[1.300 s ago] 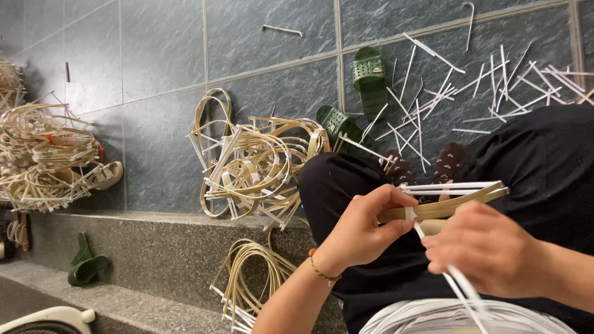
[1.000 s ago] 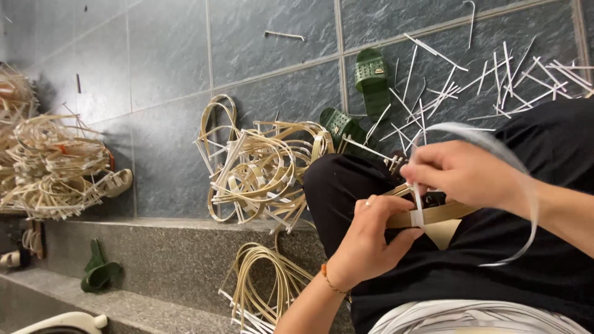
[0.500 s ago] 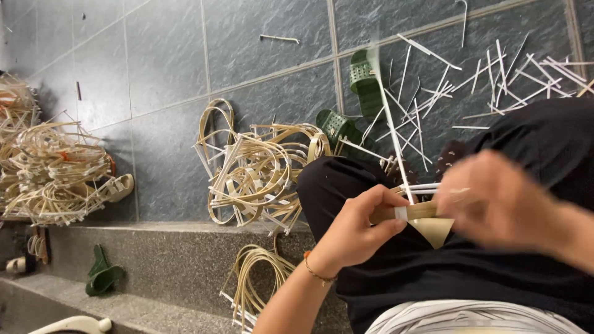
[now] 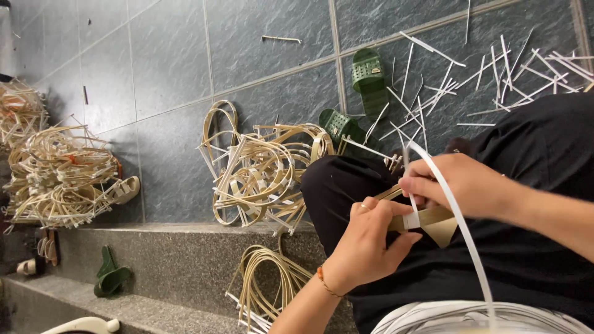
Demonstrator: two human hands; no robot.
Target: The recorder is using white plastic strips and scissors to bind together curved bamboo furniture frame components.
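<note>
grey tiled floor (image 4: 154,68) strewn with white strip offcuts (image 4: 495,80). heap of bent cane loops (image 4: 260,173) piled beside black-trousered knee (image 4: 346,185). green sandals (image 4: 362,93) lain beyond. tan cane bundle (image 4: 427,218) gripped by left hand (image 4: 368,244), fingers closed, over lap. white binding strip (image 4: 461,229) pinched by right hand (image 4: 461,185), wound round bundle.

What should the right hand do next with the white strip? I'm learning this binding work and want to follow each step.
Probably pull the white strip snug. It already crosses the tan bamboo piece that the left hand pinches, yet it arcs loosely from the right hand down to the coil below. Tightening that slack would likely seat the wrap before another turn.
</note>
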